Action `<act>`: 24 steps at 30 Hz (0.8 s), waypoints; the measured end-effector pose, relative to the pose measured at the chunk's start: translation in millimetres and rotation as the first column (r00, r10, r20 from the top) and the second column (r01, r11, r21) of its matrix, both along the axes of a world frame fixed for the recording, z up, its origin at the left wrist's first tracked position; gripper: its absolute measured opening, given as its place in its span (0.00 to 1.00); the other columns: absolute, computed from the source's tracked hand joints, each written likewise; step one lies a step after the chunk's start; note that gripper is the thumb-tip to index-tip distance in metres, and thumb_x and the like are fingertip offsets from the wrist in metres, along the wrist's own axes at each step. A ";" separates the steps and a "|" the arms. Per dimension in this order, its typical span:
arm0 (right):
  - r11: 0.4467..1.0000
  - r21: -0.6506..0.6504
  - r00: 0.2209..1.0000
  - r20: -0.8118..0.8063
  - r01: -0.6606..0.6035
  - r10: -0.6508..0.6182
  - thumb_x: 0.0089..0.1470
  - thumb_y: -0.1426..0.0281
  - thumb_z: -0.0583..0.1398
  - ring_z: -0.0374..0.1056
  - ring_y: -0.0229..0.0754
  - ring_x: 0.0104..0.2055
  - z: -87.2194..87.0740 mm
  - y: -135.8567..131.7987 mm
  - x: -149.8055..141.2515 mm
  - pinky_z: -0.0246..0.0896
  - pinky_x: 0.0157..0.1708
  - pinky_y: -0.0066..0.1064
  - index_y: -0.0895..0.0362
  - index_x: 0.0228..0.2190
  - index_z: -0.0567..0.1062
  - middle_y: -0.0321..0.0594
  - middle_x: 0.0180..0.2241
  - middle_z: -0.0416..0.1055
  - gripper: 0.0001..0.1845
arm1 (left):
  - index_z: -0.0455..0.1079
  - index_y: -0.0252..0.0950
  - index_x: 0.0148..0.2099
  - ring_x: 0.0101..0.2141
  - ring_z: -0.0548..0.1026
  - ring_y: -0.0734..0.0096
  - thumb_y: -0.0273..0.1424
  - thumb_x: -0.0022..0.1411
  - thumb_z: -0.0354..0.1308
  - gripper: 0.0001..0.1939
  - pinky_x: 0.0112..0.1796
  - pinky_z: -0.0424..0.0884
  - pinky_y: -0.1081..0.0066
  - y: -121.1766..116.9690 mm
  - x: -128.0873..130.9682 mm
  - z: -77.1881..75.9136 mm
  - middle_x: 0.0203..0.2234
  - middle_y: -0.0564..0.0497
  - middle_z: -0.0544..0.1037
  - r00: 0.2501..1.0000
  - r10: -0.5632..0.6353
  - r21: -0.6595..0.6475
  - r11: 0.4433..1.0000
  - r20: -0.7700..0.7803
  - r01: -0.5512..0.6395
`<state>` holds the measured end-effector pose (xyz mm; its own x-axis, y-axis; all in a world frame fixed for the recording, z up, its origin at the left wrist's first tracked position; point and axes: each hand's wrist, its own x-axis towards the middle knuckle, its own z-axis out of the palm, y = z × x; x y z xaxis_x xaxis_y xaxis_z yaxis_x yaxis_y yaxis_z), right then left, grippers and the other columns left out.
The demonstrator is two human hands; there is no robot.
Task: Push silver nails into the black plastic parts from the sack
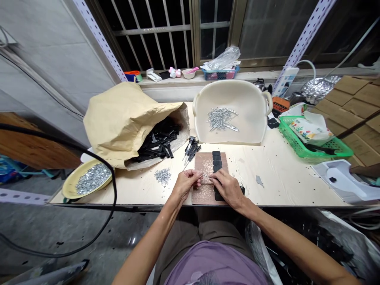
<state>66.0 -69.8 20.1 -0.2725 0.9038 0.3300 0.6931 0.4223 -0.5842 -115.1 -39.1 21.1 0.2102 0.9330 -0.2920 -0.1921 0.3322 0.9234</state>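
Note:
My left hand [187, 183] and my right hand [228, 187] meet over a brown board [203, 158] at the table's front edge. A thin metal rod [205, 175] spans the small gap between their fingertips, and both hands pinch it. Black rectangular pieces [216, 157] lie in a column along the board, partly covered by my right hand. Just beyond my left hand rests a small bunch of black-handled pieces with thin metal shafts [192, 147]. A little heap of tiny metal parts [162, 176] lies to the left.
A paper sack [118, 114] spills black plastic parts [156, 140]. Behind the board, a white basin [204, 95] holds metal rods [222, 118]. A yellow bowl [68, 190] of small metal parts stands left, with a black cable [115, 190] before it. A green basket [314, 156] sits right.

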 end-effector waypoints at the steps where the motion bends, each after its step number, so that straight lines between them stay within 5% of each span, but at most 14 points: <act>1: 1.000 -0.011 1.000 -0.001 0.020 -0.020 0.61 0.67 0.50 0.67 0.37 0.36 -0.4 -0.3 0.7 0.61 0.35 0.28 0.54 0.37 0.71 0.38 0.34 0.67 0.11 | 0.71 0.29 0.30 0.18 0.67 0.82 0.38 0.46 0.67 0.17 0.22 0.64 0.78 0.8 1.5 0.6 0.21 0.52 0.73 1.000 -0.001 0.003 1.000 -0.010 0.001; 10: 0.996 0.034 0.992 0.094 0.081 -0.084 0.61 0.65 0.51 0.68 0.38 0.35 5.0 -3.6 3.4 0.58 0.32 0.26 0.54 0.36 0.72 0.39 0.34 0.71 0.11 | 0.71 0.29 0.28 0.18 0.66 0.81 0.41 0.43 0.68 0.19 0.21 0.64 0.78 1.5 7.2 4.7 0.19 0.53 0.72 0.999 -0.023 0.001 1.000 -0.035 0.023; 17: 0.997 -0.042 0.998 -0.032 0.057 -0.058 0.59 0.65 0.53 0.68 0.37 0.36 3.2 0.2 12.4 0.59 0.34 0.27 0.52 0.34 0.73 0.35 0.35 0.72 0.09 | 0.72 0.29 0.29 0.19 0.67 0.81 0.41 0.43 0.68 0.19 0.22 0.64 0.78 0.1 13.2 2.0 0.21 0.52 0.73 0.999 -0.031 -0.011 0.999 -0.025 0.031; 21: 0.997 -0.028 0.997 -0.017 0.075 -0.075 0.59 0.65 0.54 0.68 0.36 0.37 7.4 2.6 22.1 0.58 0.35 0.27 0.51 0.35 0.73 0.34 0.35 0.71 0.09 | 0.73 0.30 0.42 0.20 0.67 0.81 0.45 0.49 0.62 0.24 0.23 0.65 0.77 0.1 14.6 4.4 0.25 0.51 0.72 1.000 0.000 -0.024 1.000 0.000 0.000; 24: 0.995 0.000 0.994 0.039 0.104 -0.104 0.60 0.64 0.53 0.68 0.36 0.37 9.0 12.2 35.6 0.58 0.33 0.26 0.51 0.36 0.73 0.34 0.36 0.70 0.10 | 0.70 0.34 0.50 0.21 0.67 0.78 0.47 0.55 0.56 0.27 0.23 0.66 0.75 -0.9 14.3 5.2 0.28 0.51 0.72 0.985 0.057 0.090 0.995 -0.162 -0.042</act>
<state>101.6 -57.7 29.1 -0.1899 0.9284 0.3195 0.7553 0.3460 -0.5565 -100.8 -40.0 26.3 0.1190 0.9642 -0.2369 -0.0496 0.2441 0.9685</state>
